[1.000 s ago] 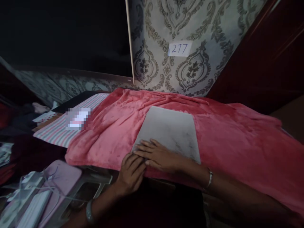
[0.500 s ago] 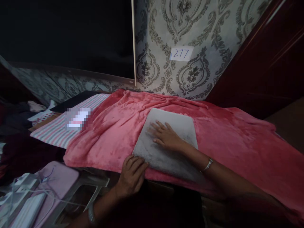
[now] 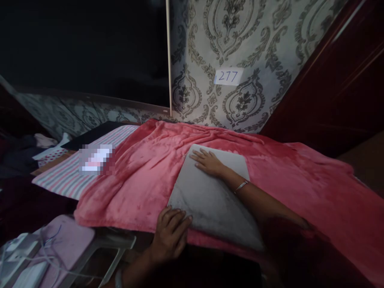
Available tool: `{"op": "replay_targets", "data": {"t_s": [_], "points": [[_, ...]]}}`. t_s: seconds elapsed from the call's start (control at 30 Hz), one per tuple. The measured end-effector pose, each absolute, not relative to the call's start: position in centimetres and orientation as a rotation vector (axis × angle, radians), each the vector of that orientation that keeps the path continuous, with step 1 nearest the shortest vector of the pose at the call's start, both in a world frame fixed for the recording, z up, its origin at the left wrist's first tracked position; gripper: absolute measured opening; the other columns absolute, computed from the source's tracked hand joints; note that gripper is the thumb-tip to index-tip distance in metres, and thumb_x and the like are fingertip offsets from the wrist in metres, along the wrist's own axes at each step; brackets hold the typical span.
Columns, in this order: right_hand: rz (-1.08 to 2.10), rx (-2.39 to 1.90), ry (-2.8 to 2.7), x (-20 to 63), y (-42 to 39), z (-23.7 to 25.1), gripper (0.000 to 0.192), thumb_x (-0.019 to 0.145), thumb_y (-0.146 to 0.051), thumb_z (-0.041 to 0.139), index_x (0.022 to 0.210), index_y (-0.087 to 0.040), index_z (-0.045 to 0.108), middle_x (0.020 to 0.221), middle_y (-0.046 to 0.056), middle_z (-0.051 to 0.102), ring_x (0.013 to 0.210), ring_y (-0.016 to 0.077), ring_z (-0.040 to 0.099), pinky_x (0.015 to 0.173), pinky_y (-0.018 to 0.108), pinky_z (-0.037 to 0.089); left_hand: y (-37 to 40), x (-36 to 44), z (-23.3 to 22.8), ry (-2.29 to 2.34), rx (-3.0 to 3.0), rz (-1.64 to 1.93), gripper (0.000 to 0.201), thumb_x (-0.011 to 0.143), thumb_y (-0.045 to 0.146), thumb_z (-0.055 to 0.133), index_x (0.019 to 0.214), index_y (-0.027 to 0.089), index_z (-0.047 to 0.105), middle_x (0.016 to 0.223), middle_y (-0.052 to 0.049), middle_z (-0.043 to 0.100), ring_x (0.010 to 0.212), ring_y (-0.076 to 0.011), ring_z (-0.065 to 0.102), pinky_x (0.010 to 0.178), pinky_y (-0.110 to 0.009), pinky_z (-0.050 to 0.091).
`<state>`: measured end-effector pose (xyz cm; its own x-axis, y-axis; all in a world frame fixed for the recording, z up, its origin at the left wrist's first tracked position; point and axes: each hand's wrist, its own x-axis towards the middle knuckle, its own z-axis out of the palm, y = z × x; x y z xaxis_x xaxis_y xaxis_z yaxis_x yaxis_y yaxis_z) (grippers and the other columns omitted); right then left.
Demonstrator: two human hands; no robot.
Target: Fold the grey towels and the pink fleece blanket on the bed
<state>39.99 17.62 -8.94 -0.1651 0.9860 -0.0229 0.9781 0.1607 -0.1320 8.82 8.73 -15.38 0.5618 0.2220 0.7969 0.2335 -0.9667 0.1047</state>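
A flat, four-sided grey plush cloth (image 3: 207,196) lies on a pink fleece blanket (image 3: 135,188). My right hand (image 3: 207,162) rests palm down near the cloth's far edge, fingers spread and stretched out. At the near left corner, my left hand (image 3: 171,232) has its fingers bent over the cloth's edge, gripping it; the thumb is mostly hidden. Part of the cloth's right side is covered by my right forearm.
A striped cloth (image 3: 64,176) with a blurred-out item (image 3: 97,159) on it lies left of the blanket. A pink stool (image 3: 72,236) with white cables and boxes stands at lower left. Behind are a large dark screen (image 3: 90,52) and a wall label (image 3: 229,76).
My right hand has slid away from me across the grey cloth, toward its far edge. My left hand stays at the near left corner. The view has tilted slightly upward.
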Motion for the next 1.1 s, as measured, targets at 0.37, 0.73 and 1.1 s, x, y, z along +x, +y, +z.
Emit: {"op": "replay_targets", "data": {"t_s": [0.37, 0.73, 1.1], "points": [[0.288, -2.304, -2.003, 42.7, 19.5, -7.4, 0.059, 0.106, -0.052, 0.028, 0.161, -0.034, 0.022, 0.168, 0.006, 0.014, 0.153, 0.0319, 0.014, 0.119, 0.063, 0.016, 9.4, 9.0, -15.6, -0.378, -2.718, -1.439, 0.035, 0.084, 0.005, 0.056, 0.115, 0.018, 0.067, 0.106, -0.009, 0.069, 0.104, -0.0208, 0.060, 0.103, -0.041, 0.042], [0.448, -1.700, -2.383, 36.7, 1.7, -7.1, 0.050, 0.107, -0.043, 0.034, 0.157, -0.035, 0.034, 0.166, 0.002, 0.020, 0.155, 0.0250, 0.008, 0.122, 0.059, 0.007, 5.7, 13.8, -11.9, 0.119, -2.933, -1.300, 0.041, 0.083, 0.008, 0.051, 0.122, 0.012, 0.063, 0.113, -0.012, 0.070, 0.111, -0.0227, 0.058, 0.106, -0.041, 0.038], [0.199, -1.995, -2.184, 44.8, 6.1, -9.7, 0.056, 0.106, -0.049, 0.036, 0.159, -0.034, 0.028, 0.168, 0.002, 0.014, 0.155, 0.0284, 0.006, 0.122, 0.058, 0.009, 4.1, 17.2, -15.2, -0.008, -2.981, -1.168, 0.044, 0.083, 0.019, 0.058, 0.127, 0.015, 0.063, 0.119, -0.006, 0.072, 0.105, -0.0224, 0.056, 0.101, -0.038, 0.035]]}}
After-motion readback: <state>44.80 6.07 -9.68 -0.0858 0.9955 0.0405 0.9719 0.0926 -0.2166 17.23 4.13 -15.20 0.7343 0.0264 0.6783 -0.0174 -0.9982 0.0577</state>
